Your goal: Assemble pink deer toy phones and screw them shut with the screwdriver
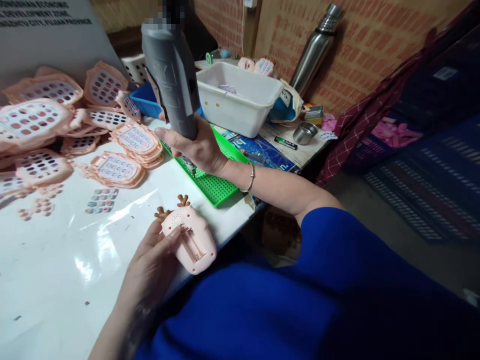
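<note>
A pale pink toy casing with brown antlers lies back side up at the table's front edge, its battery compartment uncovered. My left hand holds it from the left, thumb on its back. Wrapped round a grey electric screwdriver is my right hand. The tool is upright, its tip over the near left part of a green perforated tray; whether the tip touches anything is unclear.
Pink casing parts are piled on the white table at left, near small coloured button pads. Behind the tray stand a white bin, a blue container, a steel bottle and a metal cup.
</note>
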Tool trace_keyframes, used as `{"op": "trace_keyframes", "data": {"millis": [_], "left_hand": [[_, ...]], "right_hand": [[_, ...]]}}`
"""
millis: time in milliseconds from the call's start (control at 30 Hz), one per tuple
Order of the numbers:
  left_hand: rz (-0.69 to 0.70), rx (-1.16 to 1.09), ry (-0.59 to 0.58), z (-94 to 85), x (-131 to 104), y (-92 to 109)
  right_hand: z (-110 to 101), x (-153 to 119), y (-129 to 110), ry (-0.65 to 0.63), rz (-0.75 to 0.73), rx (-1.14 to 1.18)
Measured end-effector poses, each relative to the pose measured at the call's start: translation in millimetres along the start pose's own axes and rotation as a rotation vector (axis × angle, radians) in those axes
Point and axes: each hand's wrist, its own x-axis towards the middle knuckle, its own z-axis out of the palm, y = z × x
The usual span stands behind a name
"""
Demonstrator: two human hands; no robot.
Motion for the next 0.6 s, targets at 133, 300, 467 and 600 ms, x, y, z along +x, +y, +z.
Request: {"op": "trace_keyframes", "data": {"millis": [133, 300, 467, 600], "left_hand": [[0.020, -0.003, -0.003, -0.5, -0.7, -1.1], [0.055, 0.013, -0.071, -3.3, -1.5, -3.3], [0.088, -0.012, -0.091, -2.7, -1.3, -5.7], [0.107, -0.046, -0.142, -2.4, 0.1, -6.6]], "right_hand": [[-0.2, 12.6, 13.5, -0.080, -0.032, 0.150], [0.3, 19.4, 12.9, -0.100, -0.045, 0.188], [6.9, -7.5, -29.2, -0.115, -0.246, 0.381], [18.9, -42.8, -57.1, -0.257, -0.205, 0.474]]}}
